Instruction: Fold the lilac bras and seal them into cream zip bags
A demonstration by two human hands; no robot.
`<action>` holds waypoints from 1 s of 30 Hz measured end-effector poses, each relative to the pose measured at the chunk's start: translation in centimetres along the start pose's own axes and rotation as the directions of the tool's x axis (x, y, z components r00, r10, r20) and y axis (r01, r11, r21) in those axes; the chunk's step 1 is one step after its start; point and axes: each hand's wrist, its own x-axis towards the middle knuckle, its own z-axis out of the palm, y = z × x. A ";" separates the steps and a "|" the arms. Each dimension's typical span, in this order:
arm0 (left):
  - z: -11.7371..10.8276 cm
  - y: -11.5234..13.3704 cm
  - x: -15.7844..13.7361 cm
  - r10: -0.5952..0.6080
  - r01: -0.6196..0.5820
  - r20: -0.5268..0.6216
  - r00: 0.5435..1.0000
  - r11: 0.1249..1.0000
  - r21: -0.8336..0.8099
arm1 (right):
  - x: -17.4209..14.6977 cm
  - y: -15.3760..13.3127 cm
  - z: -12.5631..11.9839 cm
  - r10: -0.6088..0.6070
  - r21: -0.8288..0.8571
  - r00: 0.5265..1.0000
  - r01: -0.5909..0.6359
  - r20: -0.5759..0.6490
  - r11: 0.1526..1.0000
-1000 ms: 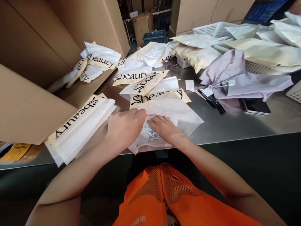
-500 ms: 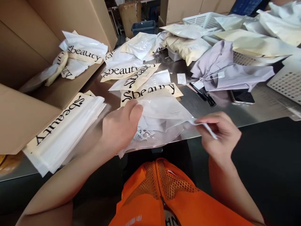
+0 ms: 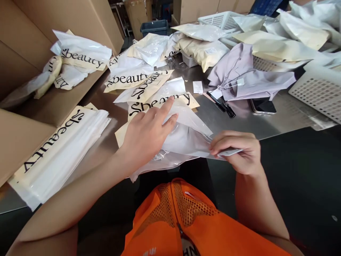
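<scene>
At the table's front edge lies a translucent plastic bag (image 3: 183, 142) with pale folded fabric showing inside. My right hand (image 3: 237, 151) pinches the bag's right edge, and a thin whitish strip sticks out between the fingers. My left hand (image 3: 149, 129) lies over the left part of the bag, fingers spread, index finger pointing away from me. Under and behind the bag is a cream mailer printed "Sbeauty" (image 3: 149, 104). More printed mailers (image 3: 130, 80) overlap behind it. What exactly is beneath my left palm is hidden.
A cardboard box (image 3: 87, 83) with filled mailers stands at left, a stack of flat mailers (image 3: 64, 153) before it. Lilac fabric (image 3: 247, 78), a phone (image 3: 263, 106), black pens (image 3: 223, 106) and a white tag (image 3: 197, 87) lie right. White baskets (image 3: 317, 92) hold mailers.
My left hand has loosened its grip on the bag's edge, spread its fingers and moved across the bag. My right hand still pinches the right edge, now slightly lower. The view has shifted slightly.
</scene>
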 end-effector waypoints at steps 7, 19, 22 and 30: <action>0.3 0.2 -0.1 0.041 -0.040 -0.026 0.999 0.999 0.016 | 0.9 -0.2 2.6 0.326 -0.664 0.938 -0.173 0.113 0.727; 8.7 2.2 -7.5 0.515 -0.551 0.288 0.807 0.833 0.056 | 2.2 0.0 4.8 0.600 -0.857 0.785 -0.193 0.157 0.477; 11.5 1.1 -7.4 0.502 -0.532 0.214 0.838 0.839 0.114 | 2.1 0.5 5.1 0.530 -0.835 0.834 -0.179 0.151 0.520; 10.7 -1.7 -7.5 0.463 -0.470 0.080 0.883 0.870 0.147 | 2.6 -0.3 6.6 0.383 -0.814 0.914 -0.116 0.137 0.569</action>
